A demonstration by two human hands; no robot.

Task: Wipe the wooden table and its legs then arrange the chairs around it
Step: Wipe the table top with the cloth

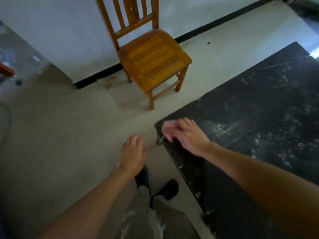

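The right hand (186,135) lies over the near corner of the dark, dusty tabletop (259,104), grip loose and blurred; a pale patch under the fingers may be a cloth, but it cannot be told. The left hand (132,153) hangs beside that corner over the floor (60,126), fingers spread, holding nothing. Beyond both hands a wooden chair (151,59) stands against the wall (60,35), well apart from the tabletop.

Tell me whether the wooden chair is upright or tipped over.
Upright: the wooden chair stands on its legs on the floor, seat level.
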